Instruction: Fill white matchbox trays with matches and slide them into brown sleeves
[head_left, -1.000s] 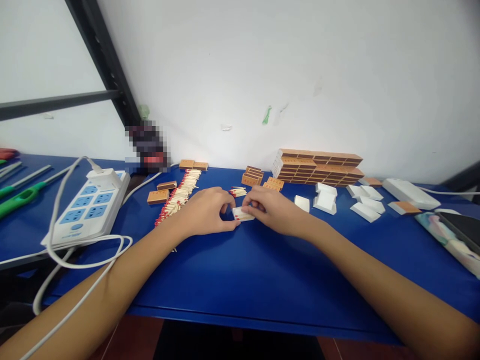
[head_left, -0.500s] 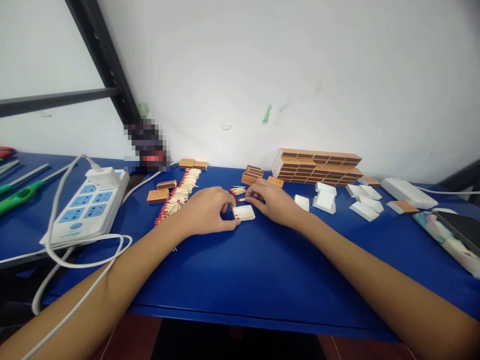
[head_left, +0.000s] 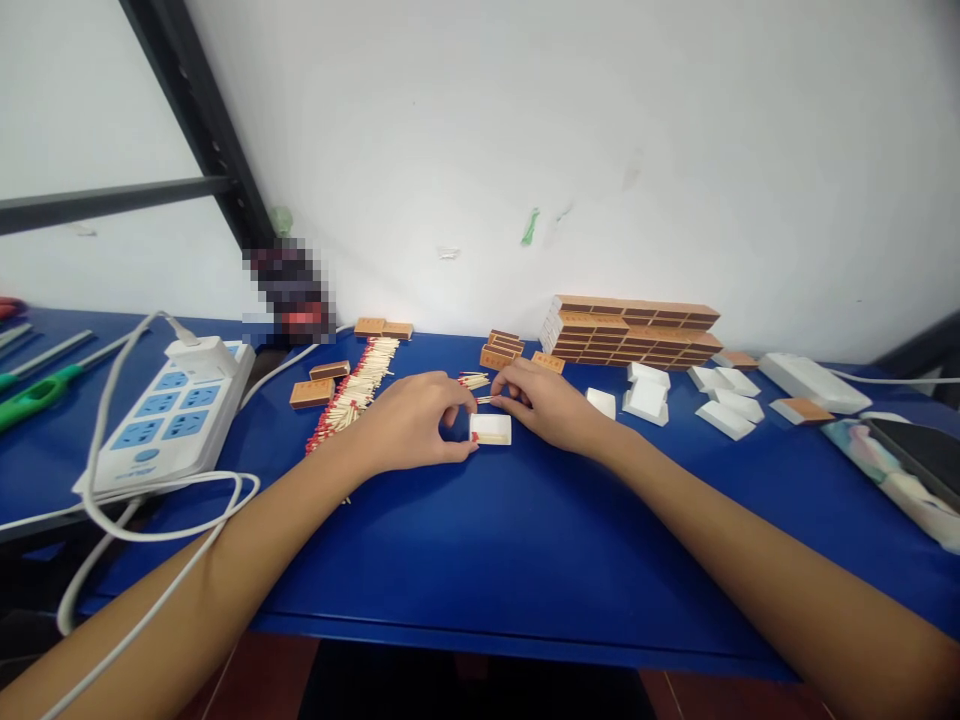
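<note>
Some slim, red-tipped wooden matches (head_left: 484,400) were pinched in the right hand (head_left: 541,402), just beyond a small, white, rectangular cardboard tray (head_left: 493,430) on the glossy blue tabletop (head_left: 480,550). The left hand (head_left: 416,420) curved around the tray's left end, thumb and finger apart; whether it gripped could not be told.

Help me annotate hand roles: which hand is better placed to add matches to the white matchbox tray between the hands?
Probably the right hand: matches lie at its fingertips, near the small match pile beyond the matchbox tray. The left hand is at the tray's left edge, apparently steadying it.
</note>
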